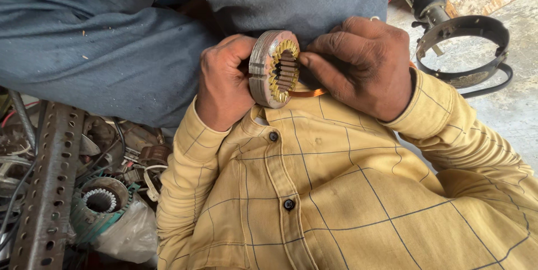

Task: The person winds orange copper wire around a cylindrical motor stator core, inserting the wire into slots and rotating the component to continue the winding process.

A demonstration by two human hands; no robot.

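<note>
My left hand [224, 82] grips a round motor stator [268, 68], a stack of grey metal laminations with yellow insulation and dark slots around its bore. It is held upright in front of my yellow checked shirt [336, 191]. My right hand [361, 65] is against the stator's open face, with thumb and fingertips pinching at its inner edge. A thin copper-coloured strip [309, 93] sticks out from under the stator toward my right hand. My legs in blue-grey trousers [101, 40] lie behind the hands.
At the lower left, a rusty perforated angle bar [47, 186] lies across a heap of wires and scrap. Beside the bar sit another stator with a teal wrap [101, 203] and a clear plastic bag [126, 236]. A black ring-shaped housing [465, 51] rests on the concrete floor at the upper right.
</note>
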